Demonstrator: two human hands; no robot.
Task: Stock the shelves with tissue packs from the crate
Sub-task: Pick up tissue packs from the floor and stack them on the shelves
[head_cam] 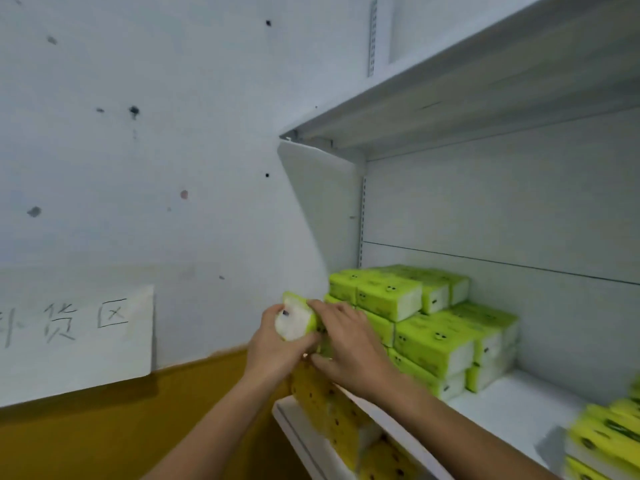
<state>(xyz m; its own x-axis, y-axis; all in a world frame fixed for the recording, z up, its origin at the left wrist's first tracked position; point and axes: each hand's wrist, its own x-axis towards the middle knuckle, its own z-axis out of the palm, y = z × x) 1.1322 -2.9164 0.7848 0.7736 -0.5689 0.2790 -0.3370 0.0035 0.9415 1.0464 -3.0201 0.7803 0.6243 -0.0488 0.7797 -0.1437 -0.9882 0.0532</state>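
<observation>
A green tissue pack with a white end is held at the left end of the white shelf. My left hand grips its outer end from below. Over its top and inner side lies my right hand, fingers curled round it. The pack touches the left side of a stepped stack of green tissue packs standing on the shelf against the back panel. More green packs lie at the shelf's right, near its front edge. The crate is out of view.
Another white shelf hangs overhead. On the shelf below stand yellow tissue packs. A white wall with a handwritten paper sign fills the left, above a yellow band. Bare shelf surface lies between the two green groups.
</observation>
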